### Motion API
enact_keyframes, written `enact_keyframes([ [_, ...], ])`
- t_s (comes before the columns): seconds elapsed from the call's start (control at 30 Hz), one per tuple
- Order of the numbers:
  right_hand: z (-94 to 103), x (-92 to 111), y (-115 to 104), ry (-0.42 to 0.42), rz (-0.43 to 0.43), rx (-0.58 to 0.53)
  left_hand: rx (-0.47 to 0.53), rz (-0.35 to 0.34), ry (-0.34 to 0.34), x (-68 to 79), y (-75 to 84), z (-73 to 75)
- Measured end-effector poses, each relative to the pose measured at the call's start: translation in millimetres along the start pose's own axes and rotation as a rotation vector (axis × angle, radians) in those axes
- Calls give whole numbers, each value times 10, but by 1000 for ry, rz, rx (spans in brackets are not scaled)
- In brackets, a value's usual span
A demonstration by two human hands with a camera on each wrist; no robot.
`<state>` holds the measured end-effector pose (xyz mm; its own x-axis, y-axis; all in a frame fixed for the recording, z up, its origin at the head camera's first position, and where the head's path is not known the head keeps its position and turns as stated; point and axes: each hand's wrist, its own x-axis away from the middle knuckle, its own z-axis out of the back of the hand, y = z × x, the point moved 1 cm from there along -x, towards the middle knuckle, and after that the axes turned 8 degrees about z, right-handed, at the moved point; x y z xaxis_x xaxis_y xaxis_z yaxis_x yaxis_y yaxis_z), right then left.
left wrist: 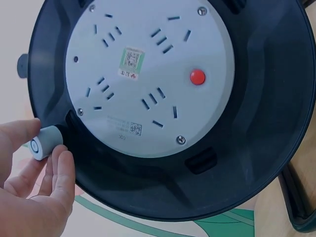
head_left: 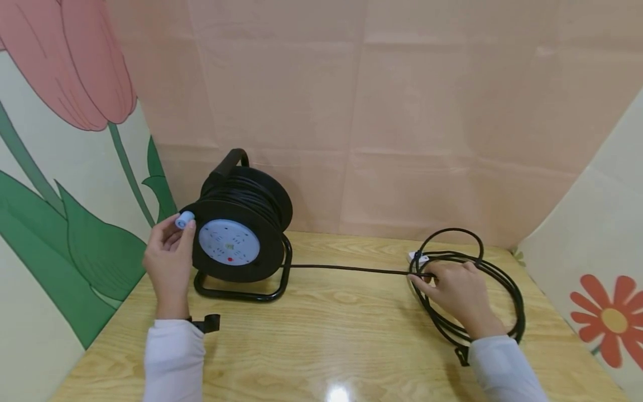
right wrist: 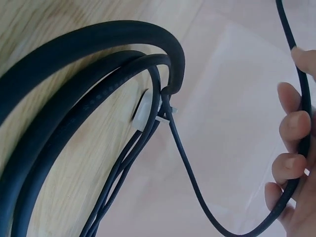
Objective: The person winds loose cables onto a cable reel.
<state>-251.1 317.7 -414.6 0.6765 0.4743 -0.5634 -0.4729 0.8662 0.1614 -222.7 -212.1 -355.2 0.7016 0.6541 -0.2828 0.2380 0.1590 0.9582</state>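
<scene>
At the left stands a black cable reel (head_left: pixel 241 223) with a pale blue socket face (left wrist: pixel 148 94) and a red button (left wrist: pixel 197 77). My left hand (head_left: pixel 169 251) pinches the reel's small light-blue crank knob (left wrist: pixel 47 142) between thumb and fingers. From the reel's lower side a black cable (head_left: pixel 346 268) runs right, fairly straight, to my right hand (head_left: pixel 459 290). That hand holds the cable with curled fingers (right wrist: pixel 291 124), above a loose coil of cable (head_left: pixel 517 301). A white plug (right wrist: pixel 145 111), partly hidden by the cable, lies at the coil's far side.
The reel rests on a black tube stand (head_left: pixel 241 296) upon a wood-grain table (head_left: pixel 321 340). Behind it hangs a pinkish backdrop (head_left: pixel 402 128). Flower-printed panels flank both sides, and the left one (head_left: pixel 30 279) is close to the reel.
</scene>
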Motion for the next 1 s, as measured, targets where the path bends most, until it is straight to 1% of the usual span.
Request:
enact_keyframes([
  [0.13,3,-13,-29,-11,6,-9,23,-34,-5,27,20,-19],
  [0.33,0,-52,-45,40,45,23,45,-46,-8,53,44,-43],
  [0.63,2,-99,-66,116,96,24,25,-76,-23,63,56,-68],
  [0.8,11,-125,-88,129,110,26,9,-95,-30,70,70,-57],
  [1.0,47,-151,-111,124,104,18,-21,-107,-42,93,101,-45],
])
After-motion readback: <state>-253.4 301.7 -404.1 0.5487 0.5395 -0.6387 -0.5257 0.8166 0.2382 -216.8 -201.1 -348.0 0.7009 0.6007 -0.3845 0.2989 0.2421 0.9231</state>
